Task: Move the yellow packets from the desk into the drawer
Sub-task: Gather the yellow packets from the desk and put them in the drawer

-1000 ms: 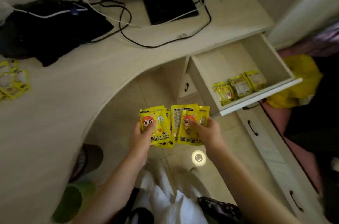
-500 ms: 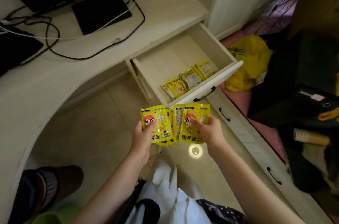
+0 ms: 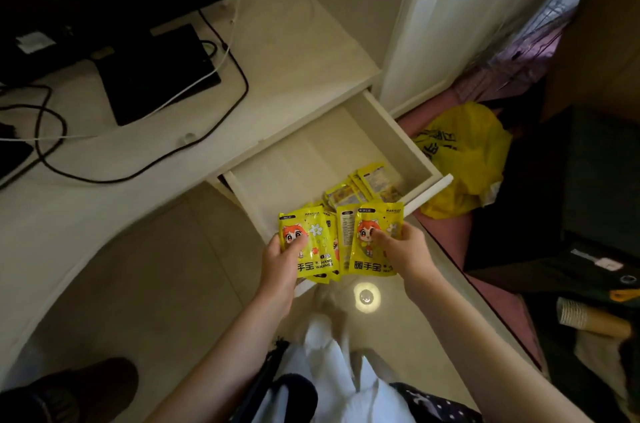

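The open drawer (image 3: 346,159) lies directly ahead of both hands and slightly to the right, its front edge partly hidden behind the tops of the held packets; the drawer's long axis runs away from the person toward the upper left, under the desk (image 3: 294,51). The left hand (image 3: 282,258) grips a fan of yellow packets (image 3: 308,246) from their left edge, thumb curled over the printed face; the right hand (image 3: 401,251) pinches a second small stack (image 3: 372,242) from its right edge, thumb likewise on the front; neither hand has a free finger. The two bundles stand upright, touching or overlapping at the middle; which, one cannot tell. More yellow packets already stowed (image 3: 363,185) lie against the drawer's near front wall. The right hand appears nearer the drawer's open interior; the coming move is judged a short forward carry over the front edge, then release.
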